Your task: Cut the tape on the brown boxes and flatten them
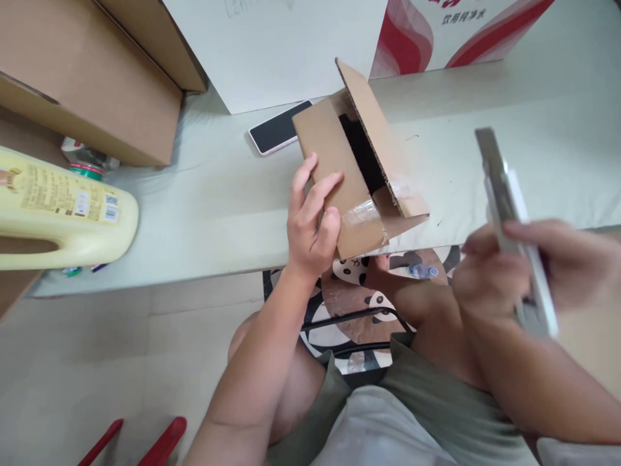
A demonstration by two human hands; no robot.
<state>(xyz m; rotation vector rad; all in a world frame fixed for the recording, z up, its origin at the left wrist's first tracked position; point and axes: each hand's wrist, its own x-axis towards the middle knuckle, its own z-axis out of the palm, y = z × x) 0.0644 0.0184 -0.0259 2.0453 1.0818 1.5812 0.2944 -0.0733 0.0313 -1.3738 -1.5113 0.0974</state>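
My left hand [313,223] rests on the near left side of a small brown cardboard box [334,155], fingers curled on its face and thumb near its lower edge. One flap stands raised, showing a dark gap into the box; clear tape clings near the corner. On the right, my right hand [490,275] is closed around a utility knife [507,200], held above the table's front edge and apart from the box. A second hand [567,255], blurred, reaches in from the right edge and also touches the knife.
A phone [279,127] lies behind the box on the pale table [218,220]. White cartons [291,52] stand at the back. Left are a large cardboard box [97,71] and a yellow jug [97,213]. A panda-patterned surface [347,323] shows below.
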